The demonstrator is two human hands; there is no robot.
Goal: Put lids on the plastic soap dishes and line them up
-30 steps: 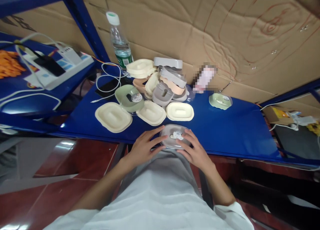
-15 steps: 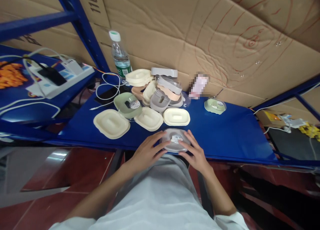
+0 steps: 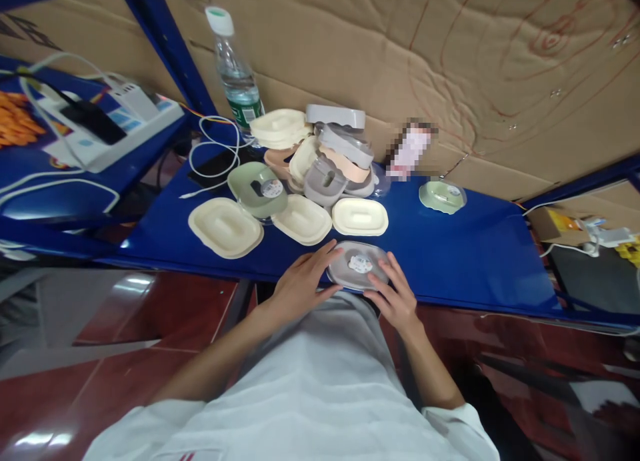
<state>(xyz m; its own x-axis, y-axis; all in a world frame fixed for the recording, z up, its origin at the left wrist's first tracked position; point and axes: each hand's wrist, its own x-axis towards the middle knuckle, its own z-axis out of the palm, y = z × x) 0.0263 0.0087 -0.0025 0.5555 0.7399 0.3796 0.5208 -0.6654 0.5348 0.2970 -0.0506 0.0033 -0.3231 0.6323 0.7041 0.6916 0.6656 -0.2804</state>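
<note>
At the front edge of the table lies a grey soap dish (image 3: 345, 273) with a clear cover and a white printed label (image 3: 361, 264). My left hand (image 3: 305, 277) grips its left end, thumb along the near side and fingers at the far corner. From the right, my right hand (image 3: 395, 291) holds the other end, with fingertips on the cover near the label. Just beyond the dish are cream trays (image 3: 360, 217), each with a raised middle. A green soap dish (image 3: 255, 189) with a clear cover and label overlaps the cream pieces on the left.
Grey, peach and cream dish parts (image 3: 325, 181) are heaped at the back, beside a water bottle (image 3: 237, 81). A white cable (image 3: 215, 147) coils left of them. Another green covered dish (image 3: 443, 195) stands at right, near a blurred-out object (image 3: 411, 149). Cardboard (image 3: 350, 47) walls the back.
My fingers have shifted on the grey dish; the left ones have drawn back off its top toward the far corner. The camera view has tilted, and the heap looks unchanged.
</note>
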